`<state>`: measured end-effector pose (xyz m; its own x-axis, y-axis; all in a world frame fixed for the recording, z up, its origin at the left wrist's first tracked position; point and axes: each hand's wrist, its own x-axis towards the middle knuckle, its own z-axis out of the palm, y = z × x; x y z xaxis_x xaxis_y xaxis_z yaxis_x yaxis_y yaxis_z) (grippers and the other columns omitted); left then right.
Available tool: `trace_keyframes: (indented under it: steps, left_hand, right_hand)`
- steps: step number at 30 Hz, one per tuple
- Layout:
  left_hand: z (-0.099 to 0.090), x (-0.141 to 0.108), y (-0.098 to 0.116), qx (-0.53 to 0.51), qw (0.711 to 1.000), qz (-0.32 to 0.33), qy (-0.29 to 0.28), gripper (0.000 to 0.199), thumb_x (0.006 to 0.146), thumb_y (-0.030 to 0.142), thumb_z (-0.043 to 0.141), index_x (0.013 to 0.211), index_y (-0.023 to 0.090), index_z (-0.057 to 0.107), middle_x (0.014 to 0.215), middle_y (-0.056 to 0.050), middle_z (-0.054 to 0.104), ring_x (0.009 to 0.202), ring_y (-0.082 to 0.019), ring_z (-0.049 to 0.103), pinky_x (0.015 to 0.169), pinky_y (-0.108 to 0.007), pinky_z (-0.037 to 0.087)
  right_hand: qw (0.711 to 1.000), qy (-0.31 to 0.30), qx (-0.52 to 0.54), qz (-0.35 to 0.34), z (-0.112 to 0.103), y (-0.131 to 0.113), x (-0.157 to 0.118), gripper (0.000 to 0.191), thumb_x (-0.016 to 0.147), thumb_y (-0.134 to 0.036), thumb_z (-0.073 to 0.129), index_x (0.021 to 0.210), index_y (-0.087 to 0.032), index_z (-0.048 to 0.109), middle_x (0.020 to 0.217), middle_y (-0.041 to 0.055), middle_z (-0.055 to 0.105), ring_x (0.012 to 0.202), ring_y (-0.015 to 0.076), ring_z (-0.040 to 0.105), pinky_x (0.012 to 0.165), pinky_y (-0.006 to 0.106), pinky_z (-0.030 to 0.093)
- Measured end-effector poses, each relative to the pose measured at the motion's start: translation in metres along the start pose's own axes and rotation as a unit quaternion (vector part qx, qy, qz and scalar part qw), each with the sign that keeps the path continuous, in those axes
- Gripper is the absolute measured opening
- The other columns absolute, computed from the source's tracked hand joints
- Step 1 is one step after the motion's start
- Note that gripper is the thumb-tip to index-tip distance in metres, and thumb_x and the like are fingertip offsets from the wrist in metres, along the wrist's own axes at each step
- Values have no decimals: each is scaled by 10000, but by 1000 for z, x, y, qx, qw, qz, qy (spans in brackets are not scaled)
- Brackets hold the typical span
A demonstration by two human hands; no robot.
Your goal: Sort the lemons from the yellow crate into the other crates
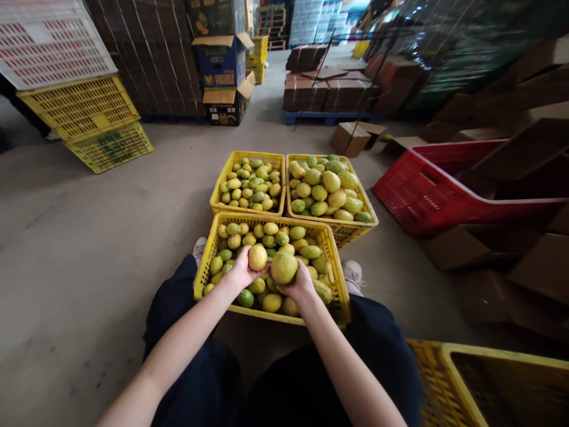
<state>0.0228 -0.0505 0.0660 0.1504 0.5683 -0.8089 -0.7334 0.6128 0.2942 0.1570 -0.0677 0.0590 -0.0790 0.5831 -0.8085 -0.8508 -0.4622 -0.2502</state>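
My left hand (242,271) is closed round a round yellow fruit (258,258). My right hand (299,284) grips a larger yellow-green fruit (284,267), just beside the first. Both are held above a yellow plastic crate (336,279) that stands between my legs. Inside it lie many similar fruits, such as a green one (245,298); I cannot tell their exact kind. Behind stand two more yellow crates: the left crate (216,198) holds smaller fruits, the right crate (371,216) bigger ones. My hands and forearms hide part of the near crate's contents.
A red crate (409,196) stands at right among open cardboard boxes (462,249). Another yellow crate (448,379) is at lower right. Stacked crates (84,107) rise at left. Flattened cardboard (329,92) rests on a blue pallet (329,117) at the back.
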Motion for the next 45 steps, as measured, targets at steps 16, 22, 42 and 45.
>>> trace_keyframes:
  steps: [16, 22, 42, 45]
  left_hand:
    - [3, -5, -1, 27, 999, 15, 9, 252, 992, 348, 467, 1178, 220, 581, 859, -59, 652, 726, -186, 637, 587, -266, 549]
    - [3, -6, 0, 25, 999, 13, 15, 311, 987, 352, 484, 1257, 221, 568, 851, -64, 658, 711, -198, 640, 612, -301, 568]
    - [5, -6, 5, 4, 997, 27, -66, 271, 924, 307, 521, 1131, 179, 641, 772, -40, 678, 595, -177, 640, 605, -300, 568]
    - [5, -7, 5, 9, 998, 31, -62, 264, 934, 303, 497, 1110, 174, 647, 773, -44, 677, 595, -181, 637, 627, -315, 570]
  right_hand:
    - [1000, 0, -12, -2, -5, 0, 7, 128, 880, -320, 504, 882, -241, 604, 649, 0, 659, 734, 237, 682, 708, 443, 595]
    - [1000, 6, -12, -6, -3, 1, 5, 131, 890, -318, 497, 854, -239, 595, 646, 5, 657, 755, 237, 686, 726, 439, 594]
    - [999, -44, -24, -12, 2, 1, -10, 115, 866, -300, 536, 804, -227, 600, 667, 27, 667, 791, 252, 697, 759, 456, 594]
    - [999, -34, -24, -6, 4, 1, -14, 139, 881, -307, 517, 798, -227, 595, 656, 24, 659, 777, 247, 696, 746, 448, 594]
